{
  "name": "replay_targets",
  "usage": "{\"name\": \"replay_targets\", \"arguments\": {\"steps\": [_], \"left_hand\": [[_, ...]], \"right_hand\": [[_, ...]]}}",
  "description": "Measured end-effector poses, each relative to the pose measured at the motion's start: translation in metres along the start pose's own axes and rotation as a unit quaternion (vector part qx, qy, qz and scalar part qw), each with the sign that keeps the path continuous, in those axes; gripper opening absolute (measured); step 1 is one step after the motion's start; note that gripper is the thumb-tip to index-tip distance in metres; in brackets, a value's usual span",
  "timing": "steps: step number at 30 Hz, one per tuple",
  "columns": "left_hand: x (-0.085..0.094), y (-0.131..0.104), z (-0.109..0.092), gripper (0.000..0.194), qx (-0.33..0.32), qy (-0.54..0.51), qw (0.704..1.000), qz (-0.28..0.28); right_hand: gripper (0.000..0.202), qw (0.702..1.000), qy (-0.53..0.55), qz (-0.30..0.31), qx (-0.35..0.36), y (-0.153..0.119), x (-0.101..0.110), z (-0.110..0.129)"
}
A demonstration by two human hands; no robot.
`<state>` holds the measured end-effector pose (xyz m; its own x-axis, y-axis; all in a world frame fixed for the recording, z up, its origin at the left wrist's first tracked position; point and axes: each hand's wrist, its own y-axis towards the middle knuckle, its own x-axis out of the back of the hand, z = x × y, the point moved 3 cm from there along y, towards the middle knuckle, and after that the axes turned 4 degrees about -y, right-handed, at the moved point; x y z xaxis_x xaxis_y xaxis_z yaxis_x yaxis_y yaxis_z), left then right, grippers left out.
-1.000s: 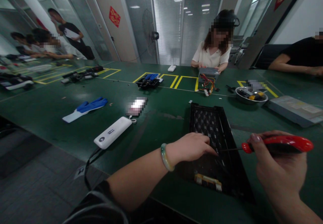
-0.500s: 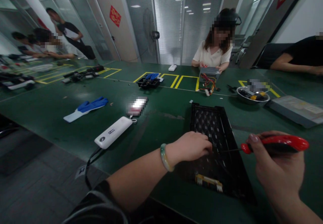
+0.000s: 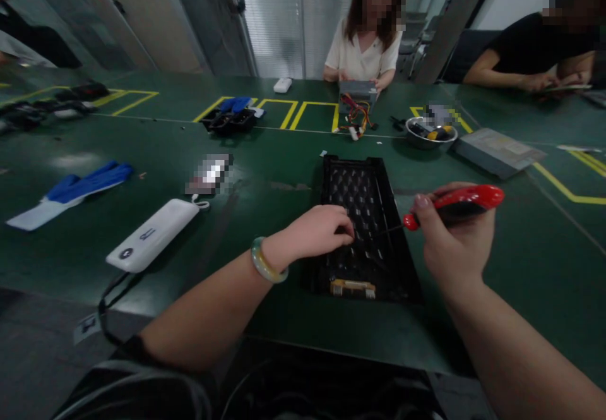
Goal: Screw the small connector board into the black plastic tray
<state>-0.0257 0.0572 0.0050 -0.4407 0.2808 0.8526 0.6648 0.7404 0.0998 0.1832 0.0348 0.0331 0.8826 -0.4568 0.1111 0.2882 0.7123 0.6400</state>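
A black plastic panel (image 3: 360, 183) with a quilted-looking inner face lies on the green table in front of me. Near its close end sits a small tan-and-white piece (image 3: 353, 287). My right hand (image 3: 457, 237) is wrapped round a screwdriver (image 3: 466, 204) with a red and black handle. Its thin shaft points left over the panel, and the tip is hard to make out against the black. Over the panel's left side is my left hand (image 3: 322, 234), its fingers curled together close to that tip. Whatever they pinch, if anything, is hidden.
Left of the panel lie a white power bank (image 3: 154, 234) with a cord, a phone (image 3: 211, 174) and a blue-white glove (image 3: 73, 192). Beyond are a black tray (image 3: 230, 120), a metal bowl (image 3: 430, 136) of tools and a grey metal box (image 3: 499, 151). A person opposite handles a wired box (image 3: 358, 95).
My view has tipped down and swung right, so the table things appear shifted left and mostly higher. Both hands remain at the panel, the screwdriver still in my right hand.
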Motion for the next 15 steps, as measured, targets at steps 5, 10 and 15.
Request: {"name": "replay_targets", "arguments": {"steps": [5, 10, 15], "left_hand": [[0.01, -0.004, -0.007, 0.017, -0.001, -0.048, 0.993, 0.105], [0.01, -0.009, -0.023, 0.019, 0.022, -0.083, 0.985, 0.149], [-0.006, -0.006, -0.036, 0.017, 0.053, -0.061, 0.987, 0.14]], "right_hand": [[0.027, 1.0, 0.011, 0.029, 0.005, -0.002, -0.002, -0.001], [0.029, 0.999, -0.002, 0.028, 0.019, -0.003, -0.002, -0.003], [0.026, 0.998, -0.004, 0.036, 0.044, -0.004, -0.003, -0.006]]}}
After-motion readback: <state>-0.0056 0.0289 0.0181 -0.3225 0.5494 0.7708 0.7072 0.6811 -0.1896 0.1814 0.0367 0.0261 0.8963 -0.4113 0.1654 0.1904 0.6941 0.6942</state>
